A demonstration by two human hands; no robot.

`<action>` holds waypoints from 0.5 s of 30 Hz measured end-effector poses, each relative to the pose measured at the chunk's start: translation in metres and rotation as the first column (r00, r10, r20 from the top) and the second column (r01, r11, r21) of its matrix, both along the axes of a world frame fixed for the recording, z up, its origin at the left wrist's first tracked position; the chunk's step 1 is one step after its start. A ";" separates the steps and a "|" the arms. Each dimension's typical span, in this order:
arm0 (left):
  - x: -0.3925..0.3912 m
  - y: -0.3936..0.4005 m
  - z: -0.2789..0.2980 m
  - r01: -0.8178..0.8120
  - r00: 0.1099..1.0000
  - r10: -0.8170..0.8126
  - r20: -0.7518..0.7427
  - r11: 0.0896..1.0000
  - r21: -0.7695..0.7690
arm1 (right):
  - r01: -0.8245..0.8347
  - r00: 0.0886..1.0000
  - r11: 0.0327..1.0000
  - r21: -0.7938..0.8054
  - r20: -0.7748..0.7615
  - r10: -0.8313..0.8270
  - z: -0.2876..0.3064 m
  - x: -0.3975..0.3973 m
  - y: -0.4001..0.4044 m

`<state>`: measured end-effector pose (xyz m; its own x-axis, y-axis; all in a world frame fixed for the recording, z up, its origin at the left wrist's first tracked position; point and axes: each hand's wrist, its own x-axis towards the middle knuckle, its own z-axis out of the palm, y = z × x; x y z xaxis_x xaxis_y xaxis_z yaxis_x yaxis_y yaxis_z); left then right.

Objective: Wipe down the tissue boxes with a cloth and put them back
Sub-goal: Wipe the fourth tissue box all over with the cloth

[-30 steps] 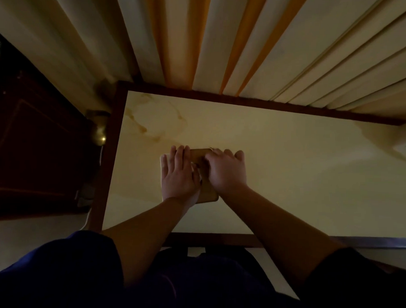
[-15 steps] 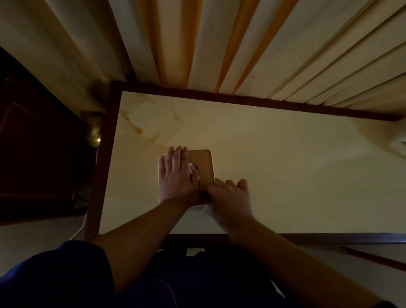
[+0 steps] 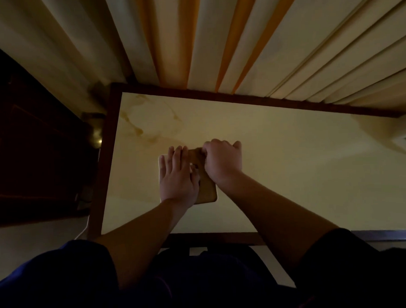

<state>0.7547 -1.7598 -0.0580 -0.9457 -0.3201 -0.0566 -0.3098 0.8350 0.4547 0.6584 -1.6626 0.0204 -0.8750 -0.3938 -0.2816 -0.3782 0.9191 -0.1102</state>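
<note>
A flat tan tissue box (image 3: 208,191) lies on the left part of the cream table (image 3: 290,169). My left hand (image 3: 177,177) rests flat on the box's left half, fingers straight and pointing away from me. My right hand (image 3: 222,162) sits at the far right end of the box with its fingers curled under. It bunches the wiping cloth, which the hand hides almost entirely. A small pale spot (image 3: 193,171) shows between the hands, at the box's opening.
Pleated cream and orange curtains (image 3: 216,38) hang along the table's far edge. A dark wooden cabinet (image 3: 36,148) with a brass fitting (image 3: 96,134) stands close on the left. A white object (image 3: 404,144) sits at the table's right edge.
My right hand slid from the far end of the box to its near end and is back at the far end. The left hand stayed flat on the box.
</note>
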 end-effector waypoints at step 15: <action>-0.005 -0.001 -0.008 0.033 0.999 -0.033 -0.012 0.999 -0.033 | -0.087 0.996 0.993 0.082 0.023 0.085 -0.016 0.098 0.058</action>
<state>0.7498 -1.7609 -0.0663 -0.9564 -0.2902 -0.0345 -0.2763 0.8594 0.4303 0.7563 -1.6048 0.0039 -0.8329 -0.4419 -0.3331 -0.4548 0.8896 -0.0431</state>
